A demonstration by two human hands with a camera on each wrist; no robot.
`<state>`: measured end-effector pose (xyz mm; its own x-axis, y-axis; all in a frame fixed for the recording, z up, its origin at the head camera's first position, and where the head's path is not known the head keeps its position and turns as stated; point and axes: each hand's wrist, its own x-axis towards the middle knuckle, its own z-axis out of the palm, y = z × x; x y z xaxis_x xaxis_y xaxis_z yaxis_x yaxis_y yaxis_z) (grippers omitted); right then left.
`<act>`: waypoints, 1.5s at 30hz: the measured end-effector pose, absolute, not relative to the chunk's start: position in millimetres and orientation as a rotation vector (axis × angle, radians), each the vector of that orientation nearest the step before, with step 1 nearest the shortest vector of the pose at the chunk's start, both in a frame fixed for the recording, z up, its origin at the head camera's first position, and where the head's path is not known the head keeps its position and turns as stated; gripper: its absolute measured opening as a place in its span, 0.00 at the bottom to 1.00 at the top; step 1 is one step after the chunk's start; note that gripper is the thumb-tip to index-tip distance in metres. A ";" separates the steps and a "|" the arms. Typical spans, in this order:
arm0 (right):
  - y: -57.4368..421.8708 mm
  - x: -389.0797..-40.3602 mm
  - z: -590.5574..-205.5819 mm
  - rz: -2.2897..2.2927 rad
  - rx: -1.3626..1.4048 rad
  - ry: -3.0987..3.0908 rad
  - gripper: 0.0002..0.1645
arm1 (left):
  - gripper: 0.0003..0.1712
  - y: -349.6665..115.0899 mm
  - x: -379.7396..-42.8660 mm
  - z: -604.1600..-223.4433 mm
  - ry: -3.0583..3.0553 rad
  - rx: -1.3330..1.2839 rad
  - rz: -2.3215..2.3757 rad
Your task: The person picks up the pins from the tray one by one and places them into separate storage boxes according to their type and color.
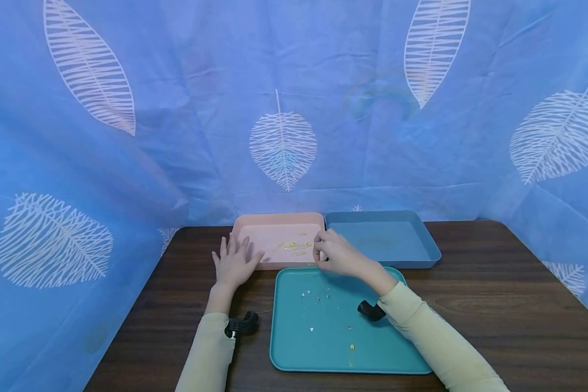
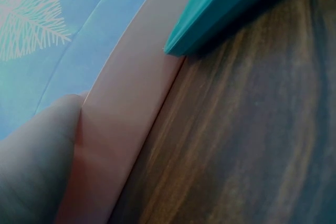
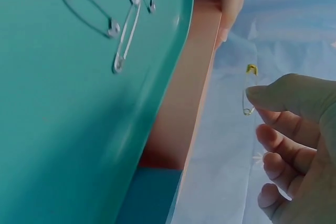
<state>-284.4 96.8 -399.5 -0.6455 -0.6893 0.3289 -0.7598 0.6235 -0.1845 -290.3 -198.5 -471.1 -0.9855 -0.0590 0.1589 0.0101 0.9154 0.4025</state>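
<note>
My right hand [image 1: 341,257] is over the front right of the pink tray [image 1: 274,219]. In the right wrist view its thumb and forefinger pinch a gold safety pin [image 3: 252,70], the other fingers loosely bent. Several gold safety pins [image 1: 294,246] lie in the pink tray. At that tray's front left corner is my left hand [image 1: 232,267], fingers spread; in the left wrist view its thumb [image 2: 39,150] touches the rim. Silver safety pins [image 3: 118,65] are scattered on the teal tray [image 1: 294,351], with one gold pin [image 1: 352,347] near its front edge.
A blue tray [image 1: 382,237] stands right of the pink one, both behind the teal tray. All sit on a dark wooden table [image 1: 495,305]. A blue leaf-printed cloth [image 1: 206,136] hangs behind and at the sides.
</note>
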 end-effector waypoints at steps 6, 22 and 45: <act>91.0 -300.4 -395.4 0.427 1.185 -2.599 0.12 | 0.45 -197.8 -290.3 -471.0 -2.905 0.036 -0.614; 69.5 -344.9 -392.7 0.418 1.114 -2.652 0.10 | 0.45 -198.3 -289.8 -472.6 -2.900 0.038 -0.609; 54.1 -390.9 -408.8 0.354 1.029 -2.828 0.12 | 0.45 -198.3 -289.9 -470.1 -2.889 0.042 -0.596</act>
